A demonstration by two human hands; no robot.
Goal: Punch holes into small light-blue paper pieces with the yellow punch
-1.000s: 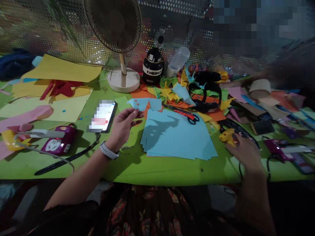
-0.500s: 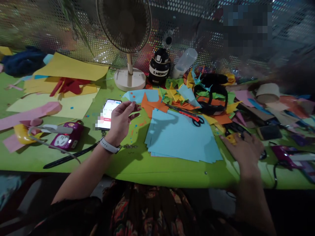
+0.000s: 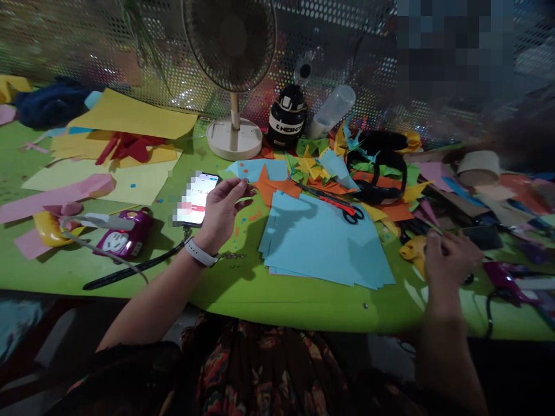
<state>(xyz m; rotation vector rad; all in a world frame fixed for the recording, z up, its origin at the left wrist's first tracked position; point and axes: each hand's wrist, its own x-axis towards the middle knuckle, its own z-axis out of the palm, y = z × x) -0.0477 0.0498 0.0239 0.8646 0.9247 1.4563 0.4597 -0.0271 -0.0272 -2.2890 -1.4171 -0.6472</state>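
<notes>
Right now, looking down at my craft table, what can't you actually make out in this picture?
All in the head view.
Phone screen: pixelated, unreadable.
Left hand: fingertips nearly pinched; anything between them is too small to see.
Right hand: its back hides whether it grips the yellow tool.
Upper right corner: pixelated and blurred.

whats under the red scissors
The red scissors lie on orange paper scraps, their black handles resting on the far edge of the blue paper stack. Anything beneath those sheets is covered.

Black container (image 3: 287, 118) — white band lettered "NERG" — only partly legible.
</notes>
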